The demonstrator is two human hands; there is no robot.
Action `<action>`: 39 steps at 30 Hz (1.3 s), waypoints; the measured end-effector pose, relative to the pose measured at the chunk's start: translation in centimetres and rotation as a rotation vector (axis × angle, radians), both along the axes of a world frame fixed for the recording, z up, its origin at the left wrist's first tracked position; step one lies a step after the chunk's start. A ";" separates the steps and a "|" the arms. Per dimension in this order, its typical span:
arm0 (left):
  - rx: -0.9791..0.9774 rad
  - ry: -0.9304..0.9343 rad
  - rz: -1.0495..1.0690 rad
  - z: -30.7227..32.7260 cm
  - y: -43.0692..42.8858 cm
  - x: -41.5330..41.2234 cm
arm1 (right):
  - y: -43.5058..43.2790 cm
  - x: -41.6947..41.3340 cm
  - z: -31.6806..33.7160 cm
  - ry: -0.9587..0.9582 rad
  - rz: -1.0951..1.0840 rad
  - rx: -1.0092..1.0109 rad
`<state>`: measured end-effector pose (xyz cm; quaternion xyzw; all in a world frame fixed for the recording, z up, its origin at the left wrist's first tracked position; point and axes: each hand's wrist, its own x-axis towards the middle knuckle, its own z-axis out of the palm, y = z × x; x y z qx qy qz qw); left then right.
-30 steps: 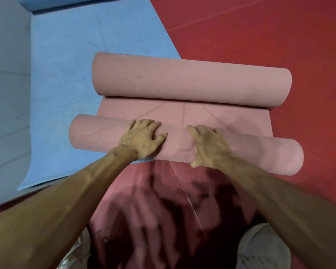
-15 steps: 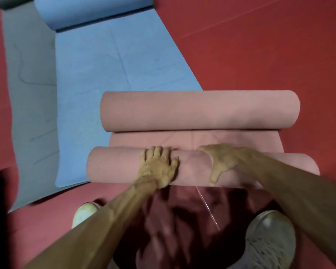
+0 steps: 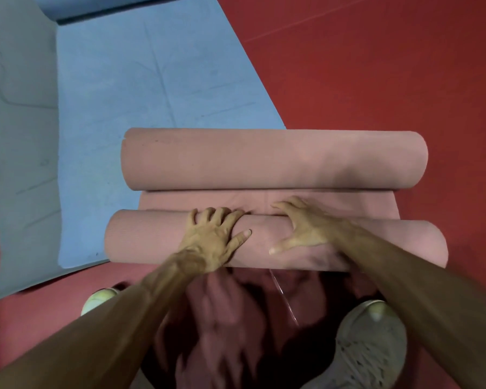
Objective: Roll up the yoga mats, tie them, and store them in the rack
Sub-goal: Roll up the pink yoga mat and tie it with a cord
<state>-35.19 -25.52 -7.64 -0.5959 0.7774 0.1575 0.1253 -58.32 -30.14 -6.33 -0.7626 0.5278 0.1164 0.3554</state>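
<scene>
1. Pink mat stock lies on the red floor [image 3: 376, 66] as a near roll [image 3: 152, 237] and a far roll [image 3: 264, 158], joined by a narrow flat strip [image 3: 180, 200].
2. Left hand [image 3: 213, 240]: palm on the near roll, fingers spread over its crest, pressing and not clasped round it.
3. Right hand [image 3: 303, 226]: fingers reach over the crest toward the strip and the thumb is splayed on the near face. It also presses and does not clasp.
4. Fault, telescoping: both hands sit near mid-length, so the unsupported ends may creep sideways and cone out.
5. Fault, slack winding: uneven palm pressure would probably leave loose turns that spring open before tying.
6. Fault, collision: the rolls are close, and pushing on would likely jam the fingers between them.
7. Fault, snagging: the left end overlaps the blue mat [image 3: 152, 80] and may drag it.
8. No tie or rack is in view.
</scene>
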 end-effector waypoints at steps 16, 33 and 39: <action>-0.031 0.171 0.190 -1.2 -7.5 -0.6 | -2.7 1.0 -2.6 0.032 -0.181 -0.375; -0.142 0.315 0.171 -2.8 -15.7 0.2 | -1.2 1.7 -3.0 0.176 0.038 -0.713; -0.227 0.330 0.135 -2.7 -15.9 0.2 | -2.6 1.2 -2.0 0.298 0.232 -0.509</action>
